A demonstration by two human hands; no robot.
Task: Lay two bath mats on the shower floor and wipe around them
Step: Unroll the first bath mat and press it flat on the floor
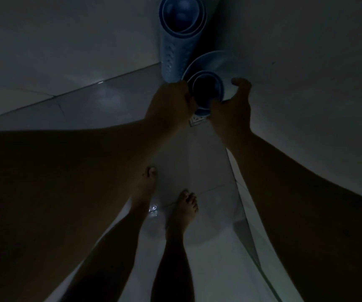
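Pretty tight up in that corner, tbh. The near rolled mat [205, 88] stood right where the two walls met, with the taller rolled mat [176, 46] just behind it blocking that side. The right wall [306, 62] ran close beside the near rolled mat, so my right hand [233, 107] barely had room there. My left hand [169, 103] had it covered on the other side. The open room was the floor tiles [188, 158] in front of the near rolled mat, down to my feet [184, 205].
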